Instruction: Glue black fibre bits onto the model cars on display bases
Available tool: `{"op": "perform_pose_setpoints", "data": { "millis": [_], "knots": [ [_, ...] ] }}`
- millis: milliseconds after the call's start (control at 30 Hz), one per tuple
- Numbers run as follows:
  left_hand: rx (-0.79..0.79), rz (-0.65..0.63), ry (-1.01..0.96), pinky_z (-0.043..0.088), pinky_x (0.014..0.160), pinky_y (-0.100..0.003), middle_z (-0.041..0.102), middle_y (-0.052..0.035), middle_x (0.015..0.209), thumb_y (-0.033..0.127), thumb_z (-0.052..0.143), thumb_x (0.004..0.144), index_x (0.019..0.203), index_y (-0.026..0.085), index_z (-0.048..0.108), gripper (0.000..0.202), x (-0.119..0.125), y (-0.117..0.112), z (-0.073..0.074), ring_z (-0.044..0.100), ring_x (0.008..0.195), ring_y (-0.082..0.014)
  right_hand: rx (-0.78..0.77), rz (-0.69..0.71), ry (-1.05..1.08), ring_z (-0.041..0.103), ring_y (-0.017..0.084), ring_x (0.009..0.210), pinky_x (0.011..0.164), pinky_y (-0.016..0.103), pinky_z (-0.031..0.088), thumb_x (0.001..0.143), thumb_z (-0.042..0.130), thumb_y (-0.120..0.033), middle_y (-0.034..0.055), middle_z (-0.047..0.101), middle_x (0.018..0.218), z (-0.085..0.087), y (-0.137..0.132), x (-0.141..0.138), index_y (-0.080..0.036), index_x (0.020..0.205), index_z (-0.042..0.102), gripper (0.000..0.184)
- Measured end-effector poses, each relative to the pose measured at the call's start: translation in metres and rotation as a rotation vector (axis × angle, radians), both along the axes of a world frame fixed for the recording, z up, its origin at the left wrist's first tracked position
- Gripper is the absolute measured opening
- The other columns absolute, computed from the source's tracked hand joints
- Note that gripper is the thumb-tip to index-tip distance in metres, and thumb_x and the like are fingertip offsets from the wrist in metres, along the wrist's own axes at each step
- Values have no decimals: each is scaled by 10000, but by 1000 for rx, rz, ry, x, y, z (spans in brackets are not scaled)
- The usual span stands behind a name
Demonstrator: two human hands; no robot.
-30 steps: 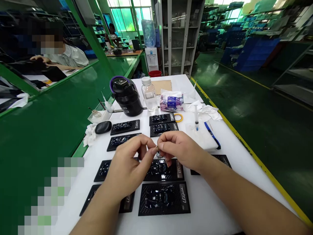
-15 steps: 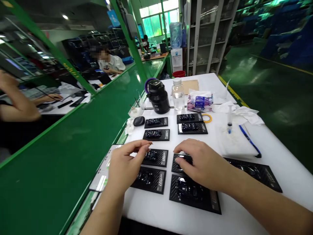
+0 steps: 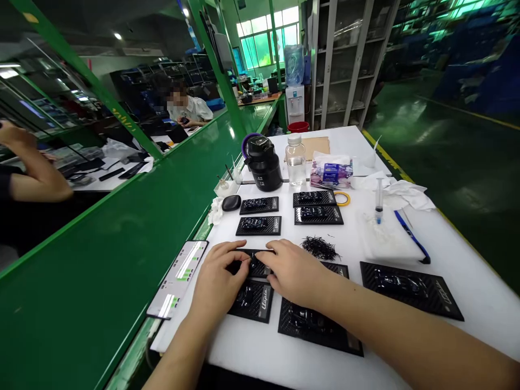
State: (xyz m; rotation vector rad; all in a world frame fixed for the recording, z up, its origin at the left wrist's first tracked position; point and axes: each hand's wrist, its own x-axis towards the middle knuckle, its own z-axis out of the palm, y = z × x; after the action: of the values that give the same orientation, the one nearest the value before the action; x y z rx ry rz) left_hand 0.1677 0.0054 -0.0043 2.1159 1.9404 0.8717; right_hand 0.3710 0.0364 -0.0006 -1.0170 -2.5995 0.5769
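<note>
Both my hands work at a small dark model car [image 3: 253, 264] on a black carbon-patterned base in the middle of the table. Thumb and forefinger of my left hand [image 3: 222, 273] are pinched at the car's left end; what lies between the tips is too small to make out. My right hand [image 3: 294, 273] reaches over from the right, forefinger on the car and thumb by the base's near edge. Partly under my hands lie another model car base [image 3: 254, 303] and a larger one [image 3: 320, 330]. A pile of thin black strips [image 3: 320, 247] lies beyond my right hand.
More model car bases [image 3: 260, 226] stand farther back, and one [image 3: 410, 290] at right. Around them are a phone [image 3: 179, 279], a black jug [image 3: 263, 165], a clear bottle [image 3: 296, 162], a tissue pack [image 3: 332, 172], a syringe [image 3: 379, 201] and yellow tape [image 3: 343, 199]. A co-worker [image 3: 189, 108] sits beyond the green partition.
My right hand has moved left from the neighbouring base to the car by my left hand, uncovering the pile of black strips. My left hand has lowered its pinch onto the car.
</note>
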Motion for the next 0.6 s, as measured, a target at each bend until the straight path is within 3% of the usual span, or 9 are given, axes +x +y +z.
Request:
{"op": "perform_pose_setpoints", "data": {
  "millis": [167, 433, 600],
  "knots": [
    [4, 11, 26, 476, 1006, -445, 715, -8, 1153, 321, 591, 825, 757, 265, 702, 141, -1, 1, -1, 609, 1098, -241, 51, 64, -13, 522, 230, 1076, 930, 365, 469, 926, 442, -176, 96, 577, 1095, -3, 1, -1, -185, 1216, 613, 336],
    [5, 28, 31, 488, 983, -430, 731, -21, 1108, 323, 584, 808, 726, 251, 690, 152, 2, 1, 1, 637, 1053, -244, 75, 55, -58, 519, 245, 1060, 899, 389, 478, 927, 430, -174, 117, 560, 1112, -1, 1, -2, -208, 1285, 586, 392],
    [-30, 16, 18, 471, 1005, -443, 723, -20, 1121, 321, 588, 810, 722, 256, 676, 140, 2, 1, 3, 628, 1085, -255, 67, 79, -112, 523, 261, 1028, 868, 409, 486, 920, 420, -172, 121, 556, 1099, 7, 0, -4, -200, 1267, 598, 392]
  ]
}}
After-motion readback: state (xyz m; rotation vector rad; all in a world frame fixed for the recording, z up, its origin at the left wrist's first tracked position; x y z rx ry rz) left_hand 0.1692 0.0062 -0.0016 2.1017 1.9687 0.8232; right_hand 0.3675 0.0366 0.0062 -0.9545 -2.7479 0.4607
